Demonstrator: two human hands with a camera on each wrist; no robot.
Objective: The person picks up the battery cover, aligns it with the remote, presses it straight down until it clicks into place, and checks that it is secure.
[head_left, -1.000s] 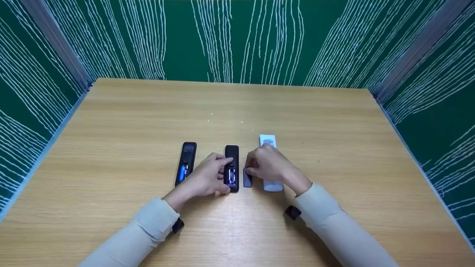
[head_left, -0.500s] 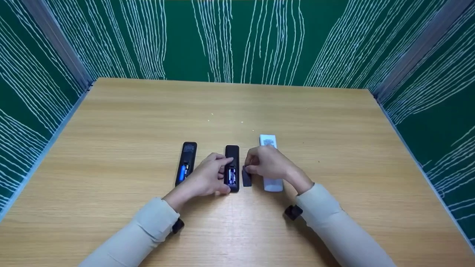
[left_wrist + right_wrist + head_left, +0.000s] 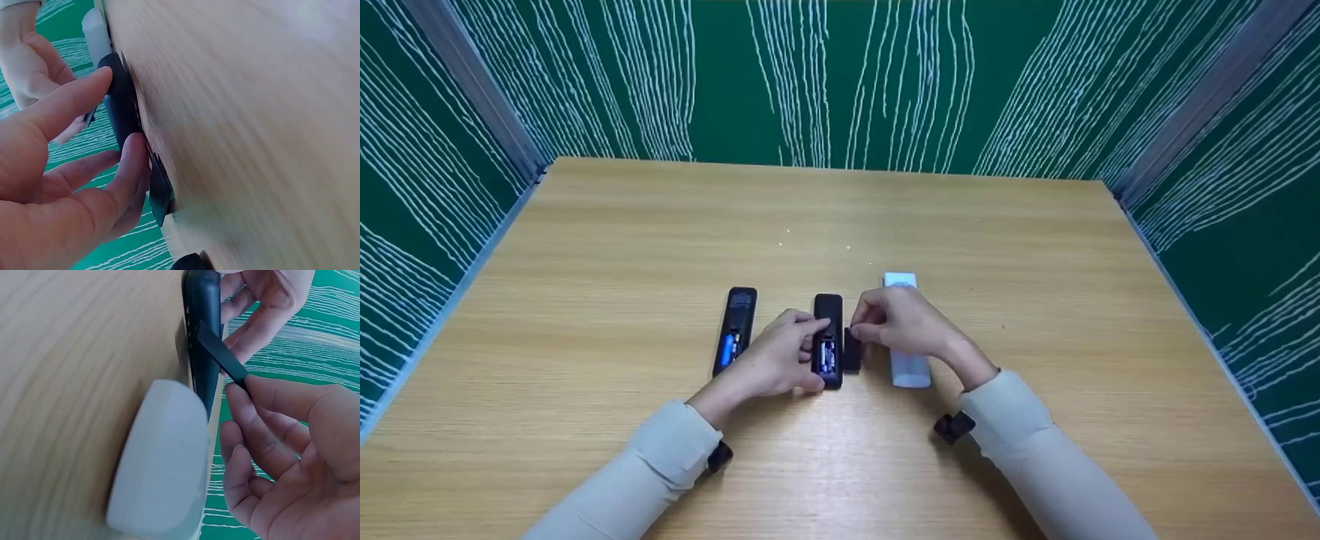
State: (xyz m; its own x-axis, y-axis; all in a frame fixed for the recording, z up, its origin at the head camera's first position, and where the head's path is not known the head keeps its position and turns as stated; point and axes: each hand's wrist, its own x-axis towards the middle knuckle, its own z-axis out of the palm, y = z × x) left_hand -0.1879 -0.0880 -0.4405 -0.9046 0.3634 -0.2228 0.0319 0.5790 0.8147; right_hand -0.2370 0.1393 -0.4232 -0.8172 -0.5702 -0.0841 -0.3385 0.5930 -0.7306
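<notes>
A black remote control (image 3: 828,307) lies back side up in the middle, its battery compartment uncovered with batteries (image 3: 828,356) inside. My left hand (image 3: 780,356) holds it at the sides, thumb near its lower end and fingers along the upper part. Between thumb and fingertips my right hand (image 3: 904,322) pinches a thin black battery cover (image 3: 222,355). The cover is tilted, just right of the remote; whether they touch I cannot tell. Under the right hand lies a white remote control (image 3: 160,461), partly hidden in the head view.
To the left lies another black remote control (image 3: 742,315), a blue battery (image 3: 730,349) in its uncovered compartment. A flat black piece (image 3: 160,188) shows beyond my left fingers in the left wrist view. White specks dot the wooden table (image 3: 660,225), with green walls around it.
My right hand has lifted the battery cover and brought it left, closer to the middle remote. The left hand and the remotes have stayed put.
</notes>
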